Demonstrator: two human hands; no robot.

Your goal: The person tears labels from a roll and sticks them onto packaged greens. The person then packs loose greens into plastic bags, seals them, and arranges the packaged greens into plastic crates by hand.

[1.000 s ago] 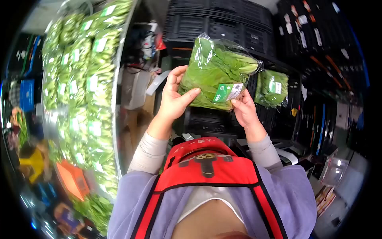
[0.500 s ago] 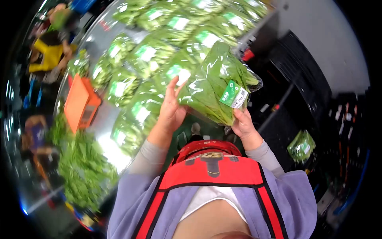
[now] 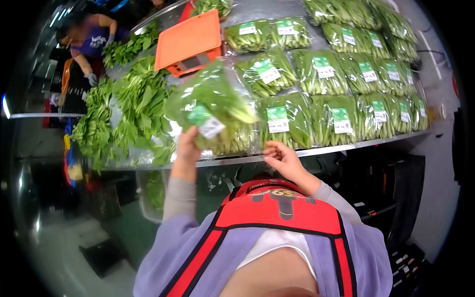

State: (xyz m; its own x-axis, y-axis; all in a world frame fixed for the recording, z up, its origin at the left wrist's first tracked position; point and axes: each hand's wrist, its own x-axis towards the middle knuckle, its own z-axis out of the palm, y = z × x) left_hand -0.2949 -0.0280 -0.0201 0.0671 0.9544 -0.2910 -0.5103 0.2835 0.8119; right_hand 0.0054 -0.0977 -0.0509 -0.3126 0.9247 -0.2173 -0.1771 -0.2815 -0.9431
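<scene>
Bag of greens point(image 3: 210, 99) above table's point(image 3: 230, 161) near edge, clamped in left hand point(image 3: 187, 151). Right hand point(image 3: 286, 162) nearby, fingers parted, nothing seen in it. Step judged: one-handed carrying; next move seems to call for steadiness. Farther: packed bags point(image 3: 341, 111), orange scale point(image 3: 188, 42).

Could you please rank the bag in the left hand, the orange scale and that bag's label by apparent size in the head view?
Largest: bag in the left hand, perhaps helped by nearness
Next: orange scale
Smallest: the bag's label
</scene>
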